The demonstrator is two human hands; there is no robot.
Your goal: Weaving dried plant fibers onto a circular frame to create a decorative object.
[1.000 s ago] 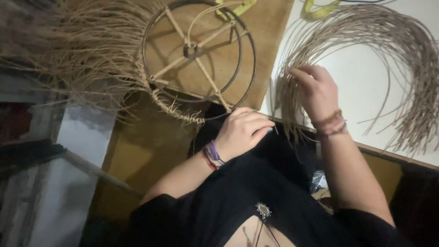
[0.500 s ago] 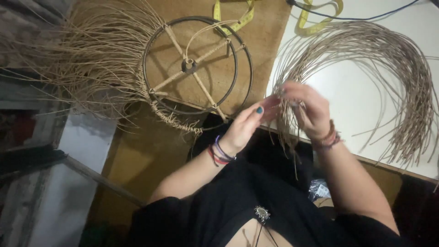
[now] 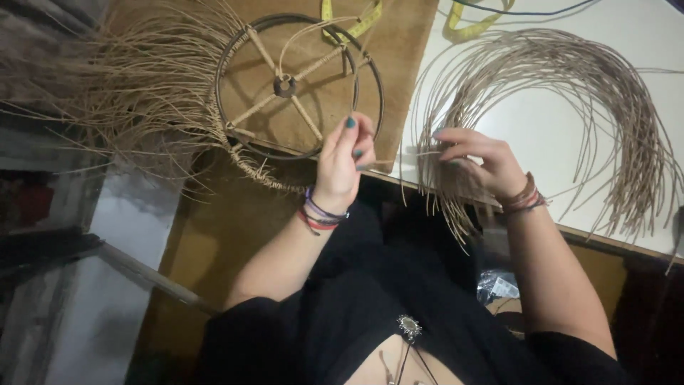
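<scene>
Seen from above at a cluttered worktable: both hands raised over the near edge, drawing one thin reed strand (image 3: 399, 165) between them. Left hand (image 3: 343, 160) loosely curled, fingertips pinched on the strand's near-left end, just in front of a round metal wheel frame (image 3: 299, 85) with spokes and a woven fringe of loose fibres (image 3: 135, 100) spilling left. Right hand (image 3: 479, 160) half closed, fingers bent into the near-left end of a curved bundle of reeds (image 3: 570, 93) arcing across the white tabletop (image 3: 541, 135); exact grip on the single strand hard to make out among the fibres. Yellow tape (image 3: 353, 21) lying far beyond the frame, on the brown board (image 3: 399, 43).

Likely trouble from here: strand snagging on neighbouring reeds and dragging several out together, since the bundle's ends lie packed and crossed. Sharp bend between the two pinches, possibly enough to kink or snap so thin a reed. Bundle end overhanging the table's near edge, so a hard tug could slide it off onto the lap.
</scene>
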